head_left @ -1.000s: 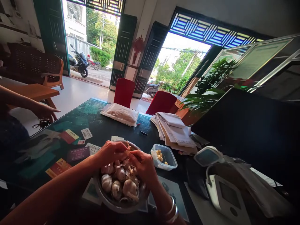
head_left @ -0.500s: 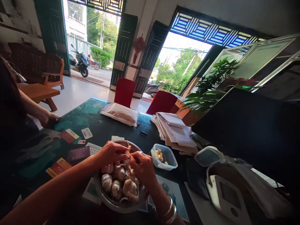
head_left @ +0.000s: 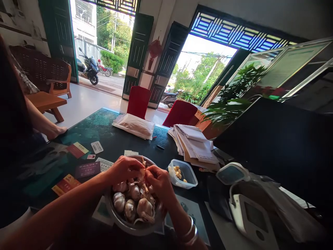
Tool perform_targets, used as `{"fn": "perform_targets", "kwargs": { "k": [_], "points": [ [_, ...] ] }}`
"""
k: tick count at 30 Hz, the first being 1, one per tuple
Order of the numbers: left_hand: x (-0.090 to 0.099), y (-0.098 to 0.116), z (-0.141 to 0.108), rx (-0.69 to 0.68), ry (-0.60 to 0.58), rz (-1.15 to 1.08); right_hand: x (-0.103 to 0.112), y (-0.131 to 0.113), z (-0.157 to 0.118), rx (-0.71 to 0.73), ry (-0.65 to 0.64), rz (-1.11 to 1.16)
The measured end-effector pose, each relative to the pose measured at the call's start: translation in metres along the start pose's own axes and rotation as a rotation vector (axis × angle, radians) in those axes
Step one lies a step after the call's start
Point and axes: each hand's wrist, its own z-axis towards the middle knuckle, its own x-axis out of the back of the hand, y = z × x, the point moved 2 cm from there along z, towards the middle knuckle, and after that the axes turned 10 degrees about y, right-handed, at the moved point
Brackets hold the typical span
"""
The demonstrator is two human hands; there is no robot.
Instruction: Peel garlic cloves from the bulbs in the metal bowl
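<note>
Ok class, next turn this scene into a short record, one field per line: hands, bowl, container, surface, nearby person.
Left hand: over a round silvery bowl, pinching a small pale piece, partly hidden
Right hand: fingertips at the same piece
Bowl contents: whole whitish-purple garlic bulbs
Container: clear rectangular plastic box right of the bowl, holding pale cloves
Surface: dark glossy table
Nearby person: bare forearm at the table's left side

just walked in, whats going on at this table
The person's left hand and right hand meet over a bowl of garlic bulbs, pinching what looks like a small piece of garlic. Several pale, peeled-looking cloves lie in a clear plastic box right of the bowl. Another person's hand is at the table's left edge.
</note>
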Motion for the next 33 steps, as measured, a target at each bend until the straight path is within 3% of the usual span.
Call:
{"fn": "perform_targets", "kwargs": {
  "k": [8, 13, 18, 23, 29, 33],
  "points": [
    [-0.001, -0.004, 0.000, 0.032, -0.121, -0.040, 0.001, 0.002, 0.001, -0.019, 0.006, 0.036],
    [-0.002, -0.004, 0.001, 0.064, -0.130, -0.084, 0.001, 0.001, 0.001, -0.034, 0.010, 0.093],
    [-0.005, -0.011, 0.001, 0.114, -0.059, -0.092, 0.001, -0.001, -0.002, 0.088, 0.105, -0.010],
    [-0.008, -0.016, -0.001, 0.094, -0.041, -0.145, 0.000, -0.008, -0.004, 0.221, 0.121, -0.155],
    [-0.008, -0.009, -0.001, 0.007, -0.006, 0.044, 0.003, -0.006, -0.002, 0.222, 0.180, -0.177],
    [-0.007, -0.005, 0.000, -0.008, -0.061, 0.119, 0.005, -0.003, 0.000, 0.188, 0.189, -0.169]
  ]
}}
